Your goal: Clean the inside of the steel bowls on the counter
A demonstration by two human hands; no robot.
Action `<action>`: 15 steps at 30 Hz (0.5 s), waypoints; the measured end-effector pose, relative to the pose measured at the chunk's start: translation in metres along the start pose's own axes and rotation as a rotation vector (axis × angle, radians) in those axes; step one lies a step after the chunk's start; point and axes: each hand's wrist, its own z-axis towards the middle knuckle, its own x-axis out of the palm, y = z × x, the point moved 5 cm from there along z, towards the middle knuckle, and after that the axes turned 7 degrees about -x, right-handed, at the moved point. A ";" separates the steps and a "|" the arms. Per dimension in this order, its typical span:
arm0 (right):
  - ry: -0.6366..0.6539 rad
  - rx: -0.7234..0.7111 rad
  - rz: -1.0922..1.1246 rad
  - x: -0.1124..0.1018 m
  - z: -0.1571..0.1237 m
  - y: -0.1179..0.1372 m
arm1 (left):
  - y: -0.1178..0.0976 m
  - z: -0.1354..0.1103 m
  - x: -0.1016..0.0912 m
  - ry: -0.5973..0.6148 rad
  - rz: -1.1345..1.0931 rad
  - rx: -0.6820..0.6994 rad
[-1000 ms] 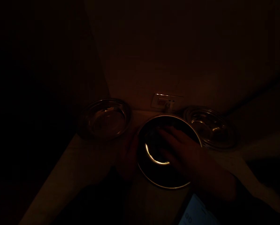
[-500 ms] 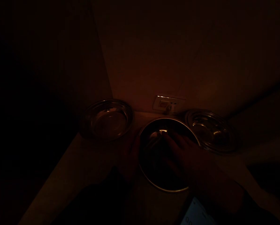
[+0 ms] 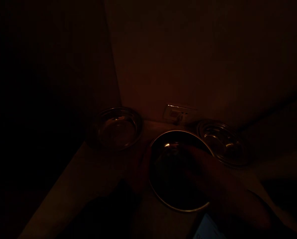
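Note:
A round metal bowl with a bright rim sits on the table in the middle of the dim view. At its left side, my left hand is against the outer wall near the rim, gripping it as far as the darkness shows. My right hand reaches over the right rim, down into the bowl. Its fingers fade into shadow there, so their pose and anything in them cannot be made out. What the bowl contains is also too dark to see.
Behind on the left stands a shallow metal dish. Another metal dish, or a stack of them, is at the right. A wall socket with a plug is behind the bowl. A phone lies near the front edge.
My right hand has gone deeper into the bowl, and its fingers, seen spread before, are now lost in shadow. The bowl appears slightly lower in view; the left hand stays beside it.

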 end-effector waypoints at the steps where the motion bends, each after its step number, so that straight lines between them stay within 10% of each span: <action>1: -0.028 0.002 -0.036 -0.002 0.001 -0.001 | 0.000 0.000 0.000 -0.003 -0.004 -0.003; 11: -0.072 0.086 0.171 -0.013 -0.007 -0.025 | 0.009 0.002 0.002 -0.052 0.054 0.040; 15: -0.231 0.191 0.335 -0.025 0.000 -0.035 | -0.003 -0.009 -0.006 -0.214 0.272 0.332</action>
